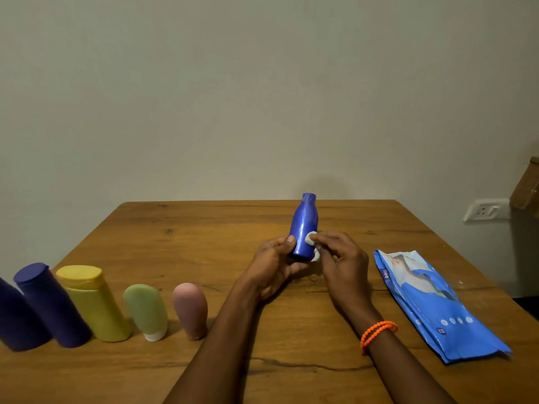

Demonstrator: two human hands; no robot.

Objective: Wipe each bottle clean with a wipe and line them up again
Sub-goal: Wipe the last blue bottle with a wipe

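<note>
From the head camera, the left hand (pixel 275 259) has its grip round the base of a blue bottle (pixel 303 227), held upright above the table (pixel 204 228). The right hand (pixel 339 258) pinches a white wipe (pixel 310 238) against the bottle's side. Five bottles (pixel 96 304) stand in line at left; a wipe pack (pixel 431 304) lies right.

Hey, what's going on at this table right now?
A person is cleaning bottles. The left hand grips a blue bottle held up above the wooden table, while the right hand presses a small white wipe against its side. Five other bottles stand in a row at the left, and a blue pack of wipes lies on the right.
</note>
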